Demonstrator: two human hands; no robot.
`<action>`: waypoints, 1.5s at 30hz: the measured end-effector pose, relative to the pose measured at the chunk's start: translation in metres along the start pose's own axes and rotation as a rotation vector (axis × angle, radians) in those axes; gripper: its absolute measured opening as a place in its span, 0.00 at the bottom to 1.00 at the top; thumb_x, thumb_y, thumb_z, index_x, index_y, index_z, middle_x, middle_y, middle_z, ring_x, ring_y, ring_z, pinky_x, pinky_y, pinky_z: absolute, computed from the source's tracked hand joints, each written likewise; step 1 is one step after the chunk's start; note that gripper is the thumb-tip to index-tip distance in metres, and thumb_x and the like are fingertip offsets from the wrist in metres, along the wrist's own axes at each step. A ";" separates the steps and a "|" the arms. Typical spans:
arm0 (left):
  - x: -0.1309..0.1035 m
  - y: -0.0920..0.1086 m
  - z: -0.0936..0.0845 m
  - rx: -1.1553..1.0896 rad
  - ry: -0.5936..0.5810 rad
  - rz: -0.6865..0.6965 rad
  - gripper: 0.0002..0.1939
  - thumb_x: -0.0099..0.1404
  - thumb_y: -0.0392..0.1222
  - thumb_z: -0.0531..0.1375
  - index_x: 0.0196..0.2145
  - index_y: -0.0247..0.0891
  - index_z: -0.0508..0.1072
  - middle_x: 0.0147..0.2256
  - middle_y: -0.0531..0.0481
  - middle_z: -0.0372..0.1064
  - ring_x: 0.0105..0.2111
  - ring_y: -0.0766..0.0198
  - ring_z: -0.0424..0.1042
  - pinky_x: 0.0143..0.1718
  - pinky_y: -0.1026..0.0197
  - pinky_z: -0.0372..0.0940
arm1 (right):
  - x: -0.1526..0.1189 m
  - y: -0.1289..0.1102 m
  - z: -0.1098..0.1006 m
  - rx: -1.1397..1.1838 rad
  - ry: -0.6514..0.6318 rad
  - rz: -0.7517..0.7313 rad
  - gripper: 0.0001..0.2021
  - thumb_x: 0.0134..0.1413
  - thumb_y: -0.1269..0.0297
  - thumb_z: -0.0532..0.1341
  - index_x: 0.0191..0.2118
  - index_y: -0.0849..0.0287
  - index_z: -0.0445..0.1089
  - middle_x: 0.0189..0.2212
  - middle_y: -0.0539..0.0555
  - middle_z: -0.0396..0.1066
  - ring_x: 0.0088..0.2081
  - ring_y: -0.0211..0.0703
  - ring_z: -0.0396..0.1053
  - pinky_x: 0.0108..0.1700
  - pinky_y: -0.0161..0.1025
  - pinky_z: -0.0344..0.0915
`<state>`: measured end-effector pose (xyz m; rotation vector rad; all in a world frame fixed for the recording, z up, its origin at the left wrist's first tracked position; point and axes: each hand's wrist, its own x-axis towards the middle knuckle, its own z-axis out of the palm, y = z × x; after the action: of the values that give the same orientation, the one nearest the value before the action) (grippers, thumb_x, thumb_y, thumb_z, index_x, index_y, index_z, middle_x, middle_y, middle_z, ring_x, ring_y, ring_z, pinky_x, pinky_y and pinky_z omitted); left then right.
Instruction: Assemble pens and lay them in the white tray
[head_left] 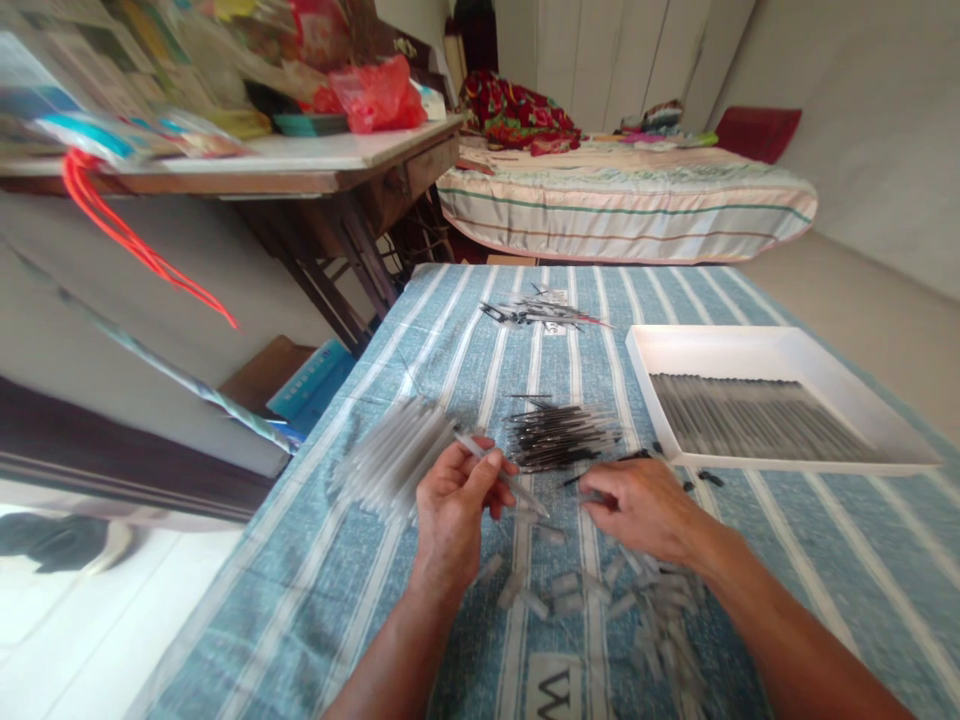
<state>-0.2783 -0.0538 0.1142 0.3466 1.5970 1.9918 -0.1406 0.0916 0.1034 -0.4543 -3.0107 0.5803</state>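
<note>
At your far left lies a bundle of long, translucent whitish plastic tubes (390,455), laid roughly parallel on the blue-and-white striped cloth (300,560); they look smooth, light and likely to roll if nudged. Just beside it, your left hand (461,490) has its thumb and fingers closed in a pinch on one slim, translucent pale tube (525,490), gripped partway along and slanting down toward your right hand. A light, firm pinch should serve: enough to stop the tube turning, without bending the thin wall. Keep its free end in plain sight and bring anything to it in line with its axis, not at an angle.

Beyond your fingers sits a heap of thin, glossy dark rods (559,437), needle-like and loosely aligned. Nearer you, short, frosted grey cylindrical pieces (566,590) lie scattered; lift them singly, as they look easy to knock about.

Your right hand (637,505) is curled nearly closed. Something greyish shows at its fingertips, but blur hides whether it is held. Farther right, small matte black bits (710,478) lie outside a shallow white box (787,467), where grey, dark-ended sticks (757,415) rest side by side.
</note>
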 end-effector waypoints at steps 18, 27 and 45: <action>-0.001 -0.001 0.000 -0.047 -0.002 0.021 0.12 0.53 0.41 0.64 0.34 0.35 0.66 0.24 0.52 0.72 0.16 0.70 0.66 0.15 0.69 0.57 | 0.000 -0.025 0.015 0.681 0.113 -0.094 0.05 0.48 0.71 0.56 0.27 0.61 0.69 0.18 0.46 0.58 0.22 0.32 0.54 0.25 0.30 0.52; -0.001 -0.001 0.000 -0.045 0.012 0.017 0.12 0.52 0.42 0.64 0.32 0.36 0.66 0.24 0.53 0.72 0.16 0.70 0.66 0.15 0.68 0.57 | 0.002 -0.023 0.016 0.650 0.119 -0.091 0.08 0.52 0.68 0.55 0.29 0.61 0.72 0.21 0.49 0.65 0.24 0.34 0.59 0.27 0.31 0.56; -0.002 -0.004 0.002 0.015 -0.025 -0.032 0.11 0.53 0.42 0.64 0.30 0.37 0.64 0.24 0.53 0.72 0.17 0.66 0.69 0.16 0.66 0.63 | 0.002 -0.026 0.024 0.782 0.067 -0.050 0.09 0.56 0.67 0.53 0.29 0.61 0.69 0.20 0.48 0.67 0.21 0.32 0.63 0.25 0.29 0.58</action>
<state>-0.2741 -0.0526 0.1111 0.3483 1.5929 1.9449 -0.1516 0.0606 0.0904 -0.3223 -2.4330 1.5783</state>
